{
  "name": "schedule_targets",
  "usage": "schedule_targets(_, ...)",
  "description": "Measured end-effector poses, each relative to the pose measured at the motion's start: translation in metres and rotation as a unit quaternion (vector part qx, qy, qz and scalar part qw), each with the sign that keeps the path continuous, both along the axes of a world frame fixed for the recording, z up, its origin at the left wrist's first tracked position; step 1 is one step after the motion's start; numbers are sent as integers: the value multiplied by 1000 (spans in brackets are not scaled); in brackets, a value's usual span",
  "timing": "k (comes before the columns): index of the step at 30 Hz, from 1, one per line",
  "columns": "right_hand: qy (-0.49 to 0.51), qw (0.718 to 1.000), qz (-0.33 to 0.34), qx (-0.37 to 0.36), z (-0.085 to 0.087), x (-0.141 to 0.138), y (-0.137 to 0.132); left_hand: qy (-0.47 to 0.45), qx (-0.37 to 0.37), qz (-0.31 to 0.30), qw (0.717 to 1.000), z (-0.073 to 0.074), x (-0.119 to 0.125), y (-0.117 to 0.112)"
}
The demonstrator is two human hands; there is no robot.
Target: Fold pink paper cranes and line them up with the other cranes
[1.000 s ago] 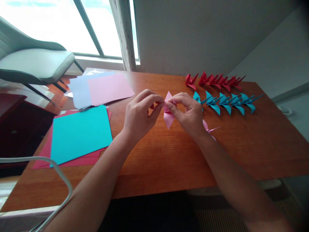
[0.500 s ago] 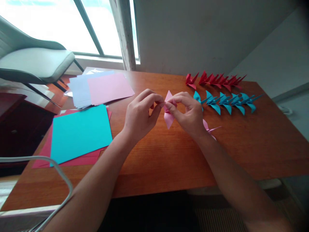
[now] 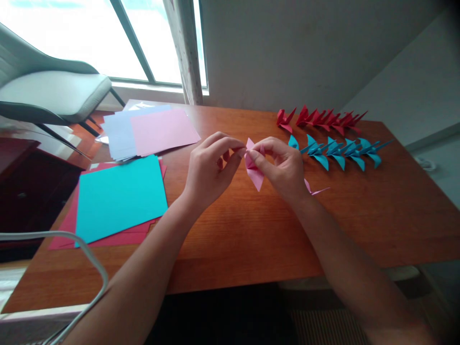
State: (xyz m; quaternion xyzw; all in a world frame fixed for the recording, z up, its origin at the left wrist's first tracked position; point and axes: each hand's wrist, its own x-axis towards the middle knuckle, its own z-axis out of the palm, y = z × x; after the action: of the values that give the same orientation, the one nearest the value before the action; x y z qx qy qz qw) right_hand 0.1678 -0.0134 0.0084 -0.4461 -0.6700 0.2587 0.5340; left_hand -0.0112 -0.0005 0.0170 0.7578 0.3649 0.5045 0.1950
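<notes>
Daylight from the window (image 3: 72, 33) at upper left falls across a wooden table (image 3: 233, 249). At the centre of the frame, a pink folded paper (image 3: 256, 178) sits above the tabletop, pinched by both hands at once: the left hand (image 3: 208, 167) closes thumb and forefinger on its left end, and the right hand (image 3: 283, 167) grips its middle, probably to steady it for fine finger work. Red paper birds (image 3: 325, 119) and blue paper birds (image 3: 335, 153) line up by colour at upper right, likely for order and elbow room; flat sheets (image 3: 120, 199) lie at left, apparently within reach. Fingers cover the pinched tip, so its shape is unclear. The right wrist partly hides another pink bird (image 3: 308, 186), and the chair (image 3: 53, 91) is cut off by the left edge.
</notes>
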Motion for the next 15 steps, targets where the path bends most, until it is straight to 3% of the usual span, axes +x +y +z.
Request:
schedule_targets(5,83,993,29,-80,-1,1,0,-84,-142,-35,986,8,1,-3)
schedule_targets(11,147,981,69,-107,3,-2,-1,-140,-276,-114,944,13,-2,-5)
schedule_targets(15,138,980,79,-122,2,-1,-2,-169,-348,-146,910,12,-4,-3)
